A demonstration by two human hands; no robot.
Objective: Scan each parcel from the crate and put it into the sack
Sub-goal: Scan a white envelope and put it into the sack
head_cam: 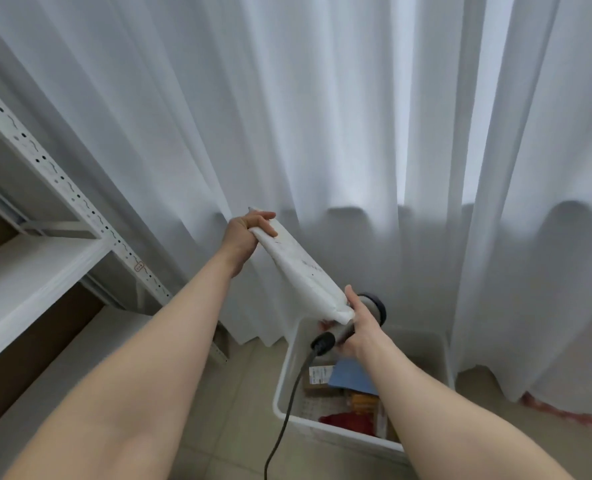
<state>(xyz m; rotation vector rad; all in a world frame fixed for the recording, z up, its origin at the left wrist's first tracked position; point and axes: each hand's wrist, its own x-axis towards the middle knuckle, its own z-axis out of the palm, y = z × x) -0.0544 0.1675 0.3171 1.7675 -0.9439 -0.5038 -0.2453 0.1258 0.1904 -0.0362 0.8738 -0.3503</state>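
Note:
My left hand (244, 233) grips the upper end of a white flat parcel (303, 273), held up slantwise in front of the curtain. My right hand (358, 325) grips a handheld scanner (374, 308) with a dark cable (287, 414), its head right beside the parcel's lower end. Below stands the white crate (289, 372) on the floor, holding several parcels, among them a blue one (351, 375), a red one (348, 422) and a brown box with a label (318, 377). No sack is in view.
A white metal shelf rack (62, 216) stands at the left, with brown cardboard under its lower board. White curtains (356, 116) hang behind everything. The floor is beige tile (239, 403). A reddish strip (564, 412) shows under the curtain at the right.

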